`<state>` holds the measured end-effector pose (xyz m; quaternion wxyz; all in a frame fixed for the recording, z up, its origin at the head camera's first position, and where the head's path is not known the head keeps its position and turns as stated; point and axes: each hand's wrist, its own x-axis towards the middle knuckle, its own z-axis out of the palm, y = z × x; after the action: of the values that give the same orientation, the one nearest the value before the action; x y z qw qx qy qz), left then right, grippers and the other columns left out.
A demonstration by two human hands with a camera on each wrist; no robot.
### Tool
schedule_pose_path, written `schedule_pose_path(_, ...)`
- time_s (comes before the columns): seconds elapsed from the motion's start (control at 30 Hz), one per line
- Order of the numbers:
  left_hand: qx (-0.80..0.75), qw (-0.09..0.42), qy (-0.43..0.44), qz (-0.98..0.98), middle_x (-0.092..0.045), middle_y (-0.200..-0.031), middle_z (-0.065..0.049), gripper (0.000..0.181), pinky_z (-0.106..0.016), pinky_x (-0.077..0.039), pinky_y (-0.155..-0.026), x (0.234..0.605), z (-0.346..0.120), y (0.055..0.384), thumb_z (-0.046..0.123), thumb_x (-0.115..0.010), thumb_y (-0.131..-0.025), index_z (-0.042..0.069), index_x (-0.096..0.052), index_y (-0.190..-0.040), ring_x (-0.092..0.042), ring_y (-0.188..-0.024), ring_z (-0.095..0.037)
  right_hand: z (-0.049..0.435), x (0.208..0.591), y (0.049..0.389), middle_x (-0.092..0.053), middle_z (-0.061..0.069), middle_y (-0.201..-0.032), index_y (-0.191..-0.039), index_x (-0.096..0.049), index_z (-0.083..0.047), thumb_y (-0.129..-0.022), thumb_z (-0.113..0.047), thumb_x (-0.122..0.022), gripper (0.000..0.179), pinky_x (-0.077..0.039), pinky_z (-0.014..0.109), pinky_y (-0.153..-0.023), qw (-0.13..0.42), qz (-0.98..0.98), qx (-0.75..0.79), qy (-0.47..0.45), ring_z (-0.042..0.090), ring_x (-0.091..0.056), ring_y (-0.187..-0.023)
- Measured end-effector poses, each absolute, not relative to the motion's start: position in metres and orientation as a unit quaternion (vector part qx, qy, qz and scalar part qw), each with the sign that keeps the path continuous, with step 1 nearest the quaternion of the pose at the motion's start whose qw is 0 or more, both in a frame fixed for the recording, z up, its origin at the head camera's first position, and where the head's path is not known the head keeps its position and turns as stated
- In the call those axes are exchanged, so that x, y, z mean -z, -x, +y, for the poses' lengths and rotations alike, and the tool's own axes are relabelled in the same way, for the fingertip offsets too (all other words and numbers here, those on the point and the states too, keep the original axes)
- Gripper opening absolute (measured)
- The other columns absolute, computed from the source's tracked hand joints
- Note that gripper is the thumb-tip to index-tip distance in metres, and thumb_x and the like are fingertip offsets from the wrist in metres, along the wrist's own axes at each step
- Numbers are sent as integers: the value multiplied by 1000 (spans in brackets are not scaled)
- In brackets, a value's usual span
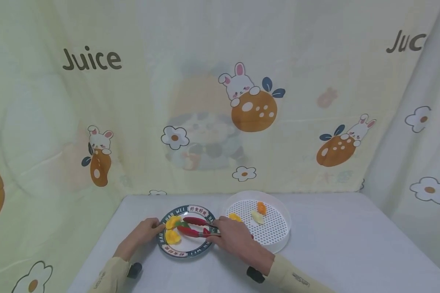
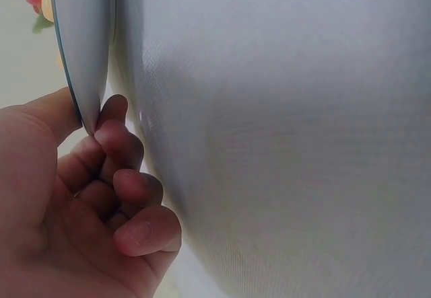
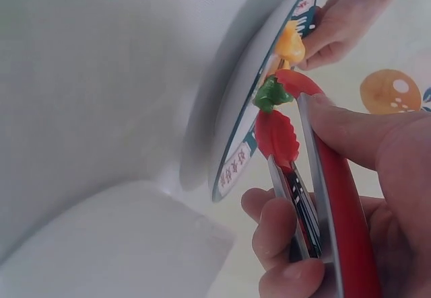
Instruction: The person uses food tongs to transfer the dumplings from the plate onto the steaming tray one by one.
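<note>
Green food piece (image 3: 273,96) sits between tips of red tongs (image 3: 347,224), on or just above plate (image 1: 176,253). Right hand (image 1: 234,237) grips tongs; left hand (image 1: 142,235) pinches plate's rim. Likely light, maybe slippery: squeeze gently around its middle.

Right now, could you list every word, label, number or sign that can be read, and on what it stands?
"Juice": cream printed cloth backdrop, upper left, head view.
"Juc": same backdrop, upper right.
"WEI": round dark-green and white plate, on its rim; the word before starts "HA", its ending unclear.
Too small to read surely: red characters on that rim; marks on the beige fabric sleeves.
Too blurred: faint print at the backdrop's lower right.
</note>
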<state>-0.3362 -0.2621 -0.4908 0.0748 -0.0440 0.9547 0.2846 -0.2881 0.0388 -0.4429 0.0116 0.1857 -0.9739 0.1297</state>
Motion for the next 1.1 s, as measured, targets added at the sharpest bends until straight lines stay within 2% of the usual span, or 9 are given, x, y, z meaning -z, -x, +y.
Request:
schedule_pose_path(0.33,-284,79,56,954,-54,-78,-4,25,-30,-39,-66,489,-260,334,29,-61,-100,10,-57,-84,-50,-77,-17,64,436,278,-52,-7,-77,-111,-70,-18,-84,-55,-74,46,-35,24,-52,20,-972,-153,-180,9,-47,-65)
schedule_pose_path(0.6,-288,78,53,953,-53,-77,-4,26,-30,-38,-65,491,-261,336,29,-61,-99,10,-56,-82,-50,-76,-17,88,427,271,-66,-4,-100,-122,-69,-20,-82,-57,-75,55,-42,27,-59,22,-978,-158,-135,11,-52,-78)
schedule_pose_path(0.77,-290,81,53,952,-54,-78,-4,26,-30,-39,-65,493,-262,337,29,-61,-100,10,-57,-83,-50,-76,-17,106,425,268,-69,0,-112,-126,-68,-20,-80,-53,-79,58,-48,30,-66,32,-981,-160,-101,13,-56,-86)
schedule_pose_path(1.1,-294,81,51,951,-54,-78,-4,26,-29,-39,-66,496,-263,339,29,-60,-100,10,-57,-84,-50,-76,-17,137,426,264,-70,1,-116,-127,-68,-18,-79,-50,-81,59,-53,34,-74,31,-980,-178,-84,16,-58,-95)
